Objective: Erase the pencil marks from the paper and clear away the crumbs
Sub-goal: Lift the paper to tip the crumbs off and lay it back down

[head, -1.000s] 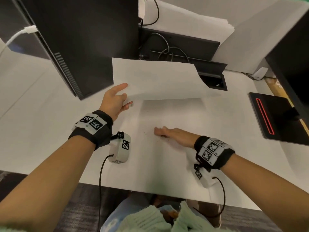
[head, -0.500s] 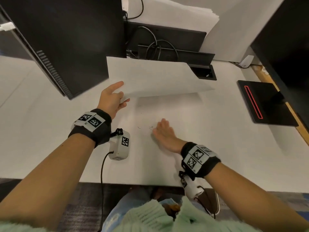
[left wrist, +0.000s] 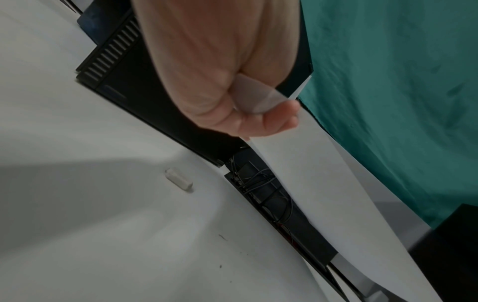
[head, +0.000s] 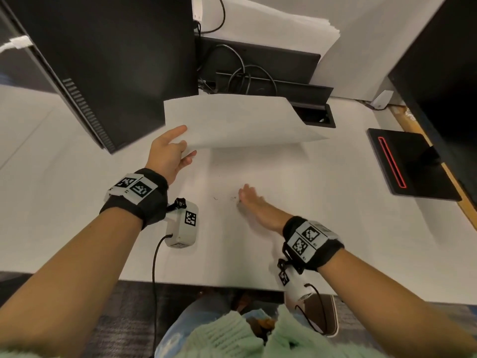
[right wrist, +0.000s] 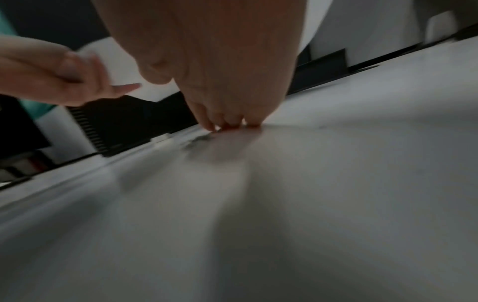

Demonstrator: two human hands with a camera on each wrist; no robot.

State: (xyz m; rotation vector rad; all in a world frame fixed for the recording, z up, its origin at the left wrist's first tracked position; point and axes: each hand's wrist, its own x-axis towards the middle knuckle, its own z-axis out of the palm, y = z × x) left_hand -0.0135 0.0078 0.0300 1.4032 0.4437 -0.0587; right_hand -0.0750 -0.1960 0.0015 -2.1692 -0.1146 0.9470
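My left hand [head: 171,151] pinches the near left corner of the white paper sheet [head: 232,120] and holds it lifted above the white desk [head: 335,202]; the left wrist view shows the thumb [left wrist: 271,120] curled over the sheet [left wrist: 323,183]. My right hand [head: 251,200] lies with straight fingers, edge down on the desk, fingertips [right wrist: 230,124] touching the surface. Small dark crumbs [head: 232,198] lie just left of it, also the crumbs [right wrist: 199,139] in the right wrist view. A white eraser [left wrist: 178,179] lies on the desk near the computer.
A black computer tower [head: 116,60] stands at the back left. A cable tray [head: 258,81] with wires runs behind the paper. A black monitor base [head: 410,164] with a red stripe sits at the right. The desk's front edge [head: 206,284] is close to my body.
The right hand has swept left and toward me across the desk, turning onto its edge beside the crumbs. The left hand keeps the paper lifted.
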